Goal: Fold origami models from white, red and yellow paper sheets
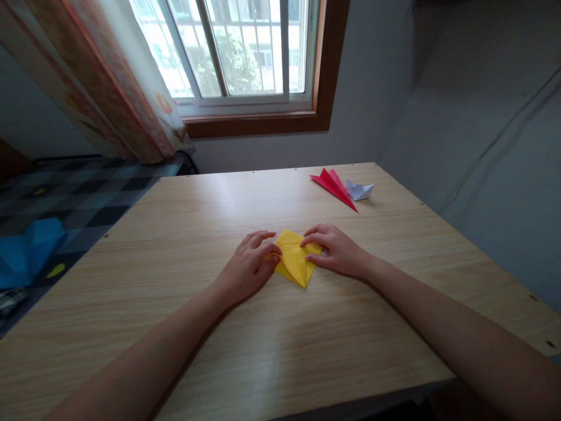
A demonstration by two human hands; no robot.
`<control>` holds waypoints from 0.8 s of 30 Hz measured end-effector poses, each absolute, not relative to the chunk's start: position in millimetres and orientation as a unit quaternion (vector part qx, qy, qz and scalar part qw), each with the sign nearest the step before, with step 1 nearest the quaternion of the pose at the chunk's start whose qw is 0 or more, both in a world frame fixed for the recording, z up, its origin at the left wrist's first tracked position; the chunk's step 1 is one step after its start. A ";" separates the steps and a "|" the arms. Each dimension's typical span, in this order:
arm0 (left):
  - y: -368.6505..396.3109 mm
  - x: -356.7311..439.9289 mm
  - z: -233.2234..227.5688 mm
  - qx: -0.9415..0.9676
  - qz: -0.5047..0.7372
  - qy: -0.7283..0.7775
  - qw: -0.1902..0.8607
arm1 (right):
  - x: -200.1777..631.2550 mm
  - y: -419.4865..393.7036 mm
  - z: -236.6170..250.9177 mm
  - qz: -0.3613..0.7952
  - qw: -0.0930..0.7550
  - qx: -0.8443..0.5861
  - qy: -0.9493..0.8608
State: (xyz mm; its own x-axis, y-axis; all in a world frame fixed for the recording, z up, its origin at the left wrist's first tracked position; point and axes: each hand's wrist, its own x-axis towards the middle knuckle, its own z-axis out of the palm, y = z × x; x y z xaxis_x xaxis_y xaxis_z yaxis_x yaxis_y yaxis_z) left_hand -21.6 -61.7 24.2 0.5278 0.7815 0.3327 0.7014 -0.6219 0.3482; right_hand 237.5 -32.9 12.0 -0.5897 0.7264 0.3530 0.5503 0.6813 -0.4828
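A folded sheet of yellow origami paper (295,260) lies on the wooden table between my two hands, one pointed corner toward me and creased flaps on top. My left hand (256,257) grips its left edge, thumb and fingertips closed on a flap there. On the other side, my right hand (335,248) has its thumb and fingers on the right corner of the paper, pinching it. Part of each side edge is hidden under the fingers.
Toward the table's (210,210) far right lie a red paper plane (335,188) and a white paper boat (360,190). Left of the table, a blue paper piece (30,248) rests on a checked cloth (100,181). A window (245,52) and curtain (109,76) are behind.
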 end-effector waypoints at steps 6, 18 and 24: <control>-61.3 -20.1 23.0 0.868 0.234 0.432 0.076 | 235.3 -36.4 12.9 0.147 0.271 -0.368 -0.877; -60.5 -15.8 16.2 0.857 0.280 0.431 0.044 | 234.6 -36.8 11.9 0.138 0.268 -0.368 -0.880; -63.5 -10.5 16.3 0.851 0.284 0.442 0.026 | 234.4 -37.1 12.9 0.138 0.267 -0.368 -0.880</control>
State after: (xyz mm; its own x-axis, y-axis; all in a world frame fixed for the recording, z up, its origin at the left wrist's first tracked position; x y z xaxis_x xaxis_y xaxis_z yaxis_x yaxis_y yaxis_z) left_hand -10.5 -63.5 16.3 0.4482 0.7661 0.4607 0.7366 -0.6085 0.2953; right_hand 234.4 -37.1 12.9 -0.5875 0.7209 0.3676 0.5736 0.6915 -0.4392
